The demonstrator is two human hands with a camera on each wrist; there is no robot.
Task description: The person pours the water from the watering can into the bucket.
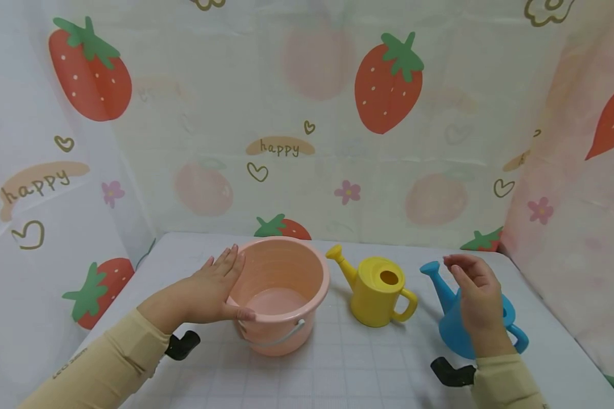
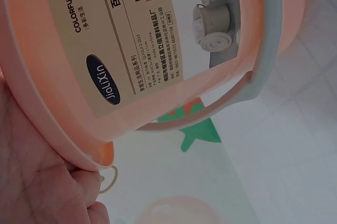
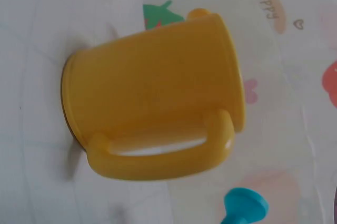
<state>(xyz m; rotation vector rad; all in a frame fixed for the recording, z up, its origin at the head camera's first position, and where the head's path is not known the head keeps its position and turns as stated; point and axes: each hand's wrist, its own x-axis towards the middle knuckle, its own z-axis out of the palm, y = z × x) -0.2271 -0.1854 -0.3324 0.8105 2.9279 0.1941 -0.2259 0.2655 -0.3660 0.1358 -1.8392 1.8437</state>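
Note:
My left hand (image 1: 204, 292) rests against the left side of a pink plastic bucket (image 1: 317, 284), fingers straight along the rim and thumb over its front edge. In the left wrist view the bucket's rim (image 2: 58, 139) lies against the palm, beside a printed label (image 2: 116, 39) and the grey carrying handle (image 2: 266, 39). My right hand (image 1: 478, 301) hovers with loosely bent fingers, overlapping a blue watering can (image 1: 450, 329) in the head view. Nothing shows in that hand. Between bucket and blue can stands a yellow watering can (image 1: 370, 301), which fills the right wrist view.
Everything stands on a white table (image 1: 348, 375) with a faint grid. A strawberry-printed cloth (image 1: 312, 102) hangs behind it and along both sides. Black wrist pieces (image 1: 184, 345) show below the sleeves.

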